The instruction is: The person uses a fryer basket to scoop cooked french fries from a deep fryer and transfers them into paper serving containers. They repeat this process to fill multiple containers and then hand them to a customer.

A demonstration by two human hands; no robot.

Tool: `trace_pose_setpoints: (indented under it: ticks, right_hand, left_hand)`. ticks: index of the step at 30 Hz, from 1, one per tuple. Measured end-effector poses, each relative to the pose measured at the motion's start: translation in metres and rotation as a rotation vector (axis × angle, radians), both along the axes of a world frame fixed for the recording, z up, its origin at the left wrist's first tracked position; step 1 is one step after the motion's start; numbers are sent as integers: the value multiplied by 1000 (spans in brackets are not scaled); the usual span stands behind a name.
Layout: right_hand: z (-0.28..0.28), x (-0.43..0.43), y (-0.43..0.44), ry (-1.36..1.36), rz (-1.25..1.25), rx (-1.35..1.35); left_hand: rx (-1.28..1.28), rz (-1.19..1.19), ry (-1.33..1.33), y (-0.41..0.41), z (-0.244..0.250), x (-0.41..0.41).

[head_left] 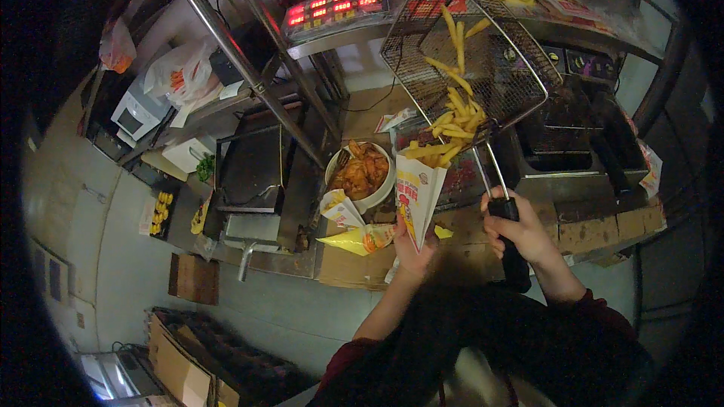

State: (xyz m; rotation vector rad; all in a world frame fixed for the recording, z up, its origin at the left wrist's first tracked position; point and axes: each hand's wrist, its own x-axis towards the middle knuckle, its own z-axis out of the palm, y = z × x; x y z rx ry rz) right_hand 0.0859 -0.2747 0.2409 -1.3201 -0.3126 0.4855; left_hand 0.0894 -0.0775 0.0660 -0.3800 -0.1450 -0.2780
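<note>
My left hand [417, 249] grips the lower end of a printed paper cone [421, 186], held upright with French fries showing at its mouth. In my right hand [523, 226] is the black handle [503, 237] of a wire fryer basket [452, 39]. The basket is tilted, its near corner right at the cone's opening. French fries [461, 118] are heaped in that corner, and several more lie scattered further up the mesh. Left of the cone stands a white bowl [390, 186] of browned fried chicken pieces [362, 172]. A smaller paper cone of fries [342, 209] leans against the bowl.
A deep fryer [557, 147] stands to the right. A yellow paper wrapper [359, 239] lies on the cardboard-covered counter [345, 268]. Further left is a flat dark griddle [249, 164], with a metal post [226, 39] slanting above it. A timer panel [339, 5] glows red at the back.
</note>
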Motion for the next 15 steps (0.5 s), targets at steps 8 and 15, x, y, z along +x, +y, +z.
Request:
trace_pose_setpoints:
  ticks: [8, 15]
  right_hand:
    - [-3, 2, -4, -11, 1, 20]
    - [2, -6, -5, 21, -34, 29]
  left_hand:
    - [71, 48, -134, 1, -2, 1]
    - [-8, 67, -67, 3, 1, 5]
